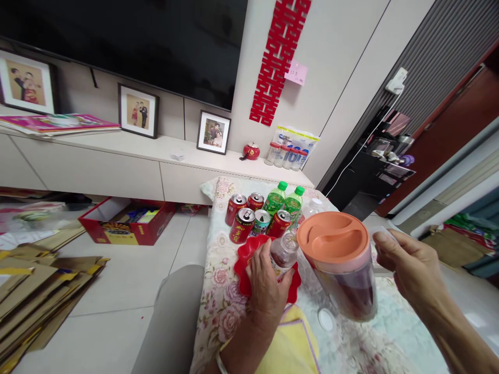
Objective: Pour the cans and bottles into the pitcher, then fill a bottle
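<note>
My right hand (409, 257) is closed around the handle of a clear pitcher (353, 291) with an orange lid (335, 236). Dark reddish liquid is inside, and the pitcher tilts slightly beside the open mouth of a clear plastic bottle (286, 246). I cannot tell whether the two touch. My left hand (267, 280) wraps round that bottle, which stands over a red scalloped plate (241, 259). A white cap (326, 319) lies on the flowered tablecloth (220, 296). Below my left wrist is a yellow cloth (298, 343).
Behind the plate stand several drink cans (242, 226) and green-capped bottles (276, 200). Lidded jars (286, 157) and photo frames (213, 132) line the low cabinet (183, 179). A red box (125, 236) and flattened cardboard (42, 296) lie on the floor at left.
</note>
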`<state>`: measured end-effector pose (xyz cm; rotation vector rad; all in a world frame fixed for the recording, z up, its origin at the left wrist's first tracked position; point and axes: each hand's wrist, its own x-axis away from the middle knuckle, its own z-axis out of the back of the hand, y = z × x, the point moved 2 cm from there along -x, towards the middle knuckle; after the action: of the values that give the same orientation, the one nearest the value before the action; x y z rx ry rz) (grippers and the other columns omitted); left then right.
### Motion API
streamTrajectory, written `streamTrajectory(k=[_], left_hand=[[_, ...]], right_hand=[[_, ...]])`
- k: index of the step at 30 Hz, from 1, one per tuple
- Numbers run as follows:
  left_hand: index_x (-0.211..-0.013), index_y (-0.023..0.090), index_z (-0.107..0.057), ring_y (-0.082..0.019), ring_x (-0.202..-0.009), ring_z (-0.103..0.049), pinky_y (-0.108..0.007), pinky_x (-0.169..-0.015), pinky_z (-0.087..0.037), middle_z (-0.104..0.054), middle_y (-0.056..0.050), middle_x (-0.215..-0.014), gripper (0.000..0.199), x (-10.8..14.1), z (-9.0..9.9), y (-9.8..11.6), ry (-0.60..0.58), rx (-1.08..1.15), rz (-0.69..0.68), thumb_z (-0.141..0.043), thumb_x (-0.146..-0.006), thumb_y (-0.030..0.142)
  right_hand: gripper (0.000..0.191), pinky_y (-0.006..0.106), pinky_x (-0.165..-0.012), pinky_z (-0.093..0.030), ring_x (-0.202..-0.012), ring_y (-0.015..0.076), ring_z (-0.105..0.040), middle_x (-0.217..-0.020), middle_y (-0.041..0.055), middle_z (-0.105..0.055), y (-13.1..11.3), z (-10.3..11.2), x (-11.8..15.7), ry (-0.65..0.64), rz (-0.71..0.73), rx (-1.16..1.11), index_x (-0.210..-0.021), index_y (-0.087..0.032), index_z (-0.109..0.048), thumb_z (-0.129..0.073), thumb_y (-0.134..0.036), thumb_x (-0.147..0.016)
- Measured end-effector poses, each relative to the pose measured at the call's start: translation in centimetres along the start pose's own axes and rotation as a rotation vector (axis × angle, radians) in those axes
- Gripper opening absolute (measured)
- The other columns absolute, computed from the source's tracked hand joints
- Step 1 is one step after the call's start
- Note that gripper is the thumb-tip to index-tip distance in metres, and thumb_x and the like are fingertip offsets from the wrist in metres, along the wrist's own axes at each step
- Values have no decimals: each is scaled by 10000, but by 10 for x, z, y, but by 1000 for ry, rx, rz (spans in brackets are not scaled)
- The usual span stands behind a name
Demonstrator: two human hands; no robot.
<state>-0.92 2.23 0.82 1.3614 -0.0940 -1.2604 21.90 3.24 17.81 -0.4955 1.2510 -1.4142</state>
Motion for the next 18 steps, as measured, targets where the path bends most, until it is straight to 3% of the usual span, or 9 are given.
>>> streamTrajectory(k=[18], left_hand=[[-1461, 187, -452, -361, -1278, -620, -539, -1045, -488, -656, -182, -1360, 712, 1, -2, -1, -6, 8, 13, -763, -820, 199]], right_hand=[[640, 202, -500, -243, -611, 84, -258, -691, -36, -260, -2, -1, 0, -24, -20, -48, -639, -167, -459, -890, -637, -682]])
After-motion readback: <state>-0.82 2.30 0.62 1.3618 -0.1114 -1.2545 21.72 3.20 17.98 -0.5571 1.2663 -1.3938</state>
